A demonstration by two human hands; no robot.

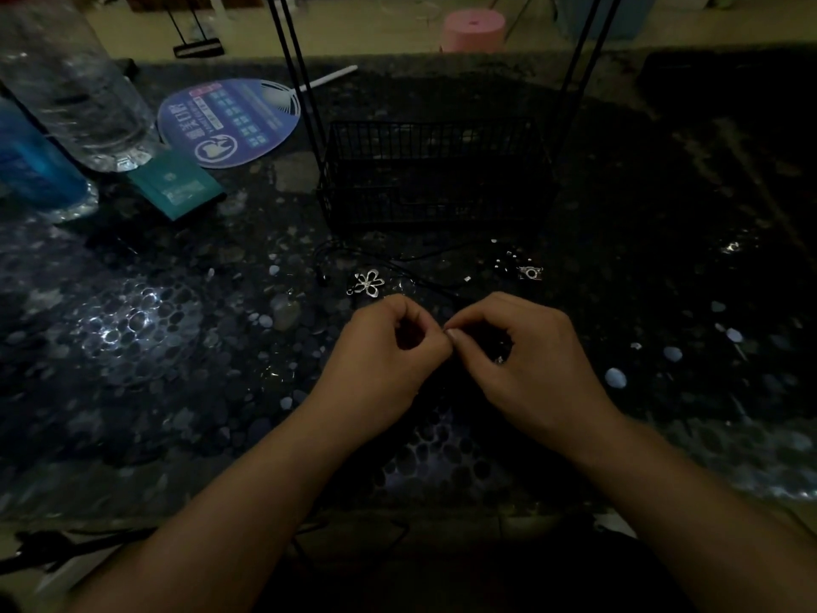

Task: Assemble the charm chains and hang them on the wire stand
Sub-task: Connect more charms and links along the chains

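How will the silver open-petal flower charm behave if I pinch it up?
The silver open-petal flower charm looks thin and hollow, so probably light and stiff. It lies flat, unlikely to roll. A thin black cord runs close by and may drag along.

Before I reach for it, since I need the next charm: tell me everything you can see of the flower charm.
The flower charm looks like shiny silver metal, an open outline of five looped petals round a small centre. It lies flat on the dark pebble-patterned table, in front of the black wire basket and just beyond the left hand. Neither hand touches it. A thin dark cord runs close by; whether they are joined cannot be told.
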